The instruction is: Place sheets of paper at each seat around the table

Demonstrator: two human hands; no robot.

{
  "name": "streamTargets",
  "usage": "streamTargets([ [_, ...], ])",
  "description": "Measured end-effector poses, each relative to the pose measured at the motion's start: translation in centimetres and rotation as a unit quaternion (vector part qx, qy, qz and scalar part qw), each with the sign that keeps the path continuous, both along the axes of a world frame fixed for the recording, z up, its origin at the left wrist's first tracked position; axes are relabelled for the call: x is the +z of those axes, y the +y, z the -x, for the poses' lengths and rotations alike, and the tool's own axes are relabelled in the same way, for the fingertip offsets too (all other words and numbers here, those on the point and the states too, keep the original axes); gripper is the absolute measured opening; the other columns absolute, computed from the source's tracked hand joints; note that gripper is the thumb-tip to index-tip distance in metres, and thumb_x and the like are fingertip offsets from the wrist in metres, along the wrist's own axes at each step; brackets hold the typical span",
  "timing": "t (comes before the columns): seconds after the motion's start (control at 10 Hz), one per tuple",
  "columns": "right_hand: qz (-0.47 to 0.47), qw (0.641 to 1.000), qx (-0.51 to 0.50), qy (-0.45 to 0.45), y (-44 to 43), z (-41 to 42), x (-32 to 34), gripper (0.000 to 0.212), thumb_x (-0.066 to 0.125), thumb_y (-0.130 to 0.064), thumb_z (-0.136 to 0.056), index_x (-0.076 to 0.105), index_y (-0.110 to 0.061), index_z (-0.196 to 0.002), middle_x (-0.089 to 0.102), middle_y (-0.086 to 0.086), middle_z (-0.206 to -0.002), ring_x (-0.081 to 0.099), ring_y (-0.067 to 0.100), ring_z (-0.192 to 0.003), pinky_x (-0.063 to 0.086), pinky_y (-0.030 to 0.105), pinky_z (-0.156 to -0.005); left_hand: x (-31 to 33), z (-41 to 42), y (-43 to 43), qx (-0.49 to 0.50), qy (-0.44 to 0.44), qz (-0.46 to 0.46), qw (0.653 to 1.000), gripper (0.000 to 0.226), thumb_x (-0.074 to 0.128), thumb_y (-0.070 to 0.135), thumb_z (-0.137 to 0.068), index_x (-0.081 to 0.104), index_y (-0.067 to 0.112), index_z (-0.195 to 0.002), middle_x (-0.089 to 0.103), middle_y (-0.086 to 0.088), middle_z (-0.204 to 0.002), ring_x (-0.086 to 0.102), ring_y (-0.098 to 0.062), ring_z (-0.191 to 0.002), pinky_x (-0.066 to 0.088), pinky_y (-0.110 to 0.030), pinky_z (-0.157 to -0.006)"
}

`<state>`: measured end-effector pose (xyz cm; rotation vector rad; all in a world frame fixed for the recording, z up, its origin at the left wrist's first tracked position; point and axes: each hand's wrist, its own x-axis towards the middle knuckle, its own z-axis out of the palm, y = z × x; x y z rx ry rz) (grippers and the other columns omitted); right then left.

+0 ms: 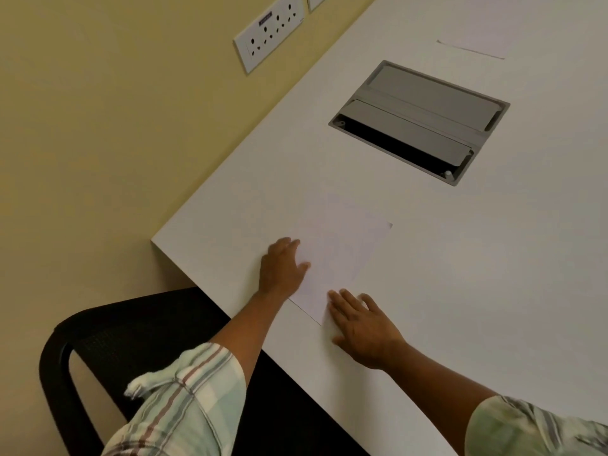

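I'm seeing a black chair [108, 343] tucked under the white surface [460, 291], its seat mostly hidden. My left hand [281, 269] is lying flat, fingers spread, on the left edge of the sheet of paper [339, 255]. The sheet is barely standing out against the surface. My right hand [362, 327] is pressing open-fingered on its near corner. A second sheet [477, 44] is lying far right, cut off.

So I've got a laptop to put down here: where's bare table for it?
Bare table lies right of the near sheet and right hand, below the grey cable box. Crowded: the near edge, where the left hand and right hand press that sheet.
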<state>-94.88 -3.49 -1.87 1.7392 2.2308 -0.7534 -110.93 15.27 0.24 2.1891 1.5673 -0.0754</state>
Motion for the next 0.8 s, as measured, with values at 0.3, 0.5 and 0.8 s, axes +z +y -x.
streamTargets([
  [0.3, -0.007, 1.000, 0.003, -0.009, 1.8, -0.9, 0.8, 0.077, 0.016, -0.056, -0.103, 0.004, -0.012, -0.165, -0.011, 0.007, -0.174, -0.008, 0.026, -0.161, 0.006, 0.050, -0.127, -2.0, -1.1, -1.8, -0.056, 0.089, 0.027, 0.994, 0.102, 0.064, 0.068, -0.091, 0.016, 0.021, -0.166, 0.003, -0.013, -0.177, 0.004, -0.033, -0.163, 0.021, -0.051, -0.128],
  [0.5, -0.017, 0.992, -0.102, 0.076, 1.3, -1.7, 1.0, 0.079, 0.021, -0.064, -0.106, 0.004, -0.016, -0.166, -0.003, 0.003, -0.175, 0.001, 0.022, -0.161, 0.014, 0.042, -0.127, -1.5, -1.4, -2.1, -0.058, 0.100, 0.036, 0.993, 0.102, 0.063, 0.065, -0.094, 0.009, 0.019, -0.167, 0.000, -0.014, -0.177, 0.001, -0.033, -0.163, 0.018, -0.051, -0.130],
  [0.8, -0.054, 0.964, -0.251, 0.065, -3.0, -6.4, 2.2, 0.082, 0.020, -0.066, -0.104, 0.002, -0.015, -0.166, -0.003, 0.004, -0.175, -0.002, 0.023, -0.161, 0.011, 0.042, -0.129, 0.5, -3.7, -5.3, -0.118, 0.069, -0.004, 0.991, 0.086, 0.045, 0.059, -0.105, 0.008, 0.014, -0.167, 0.002, -0.016, -0.176, 0.003, -0.033, -0.163, 0.010, -0.047, -0.131],
])
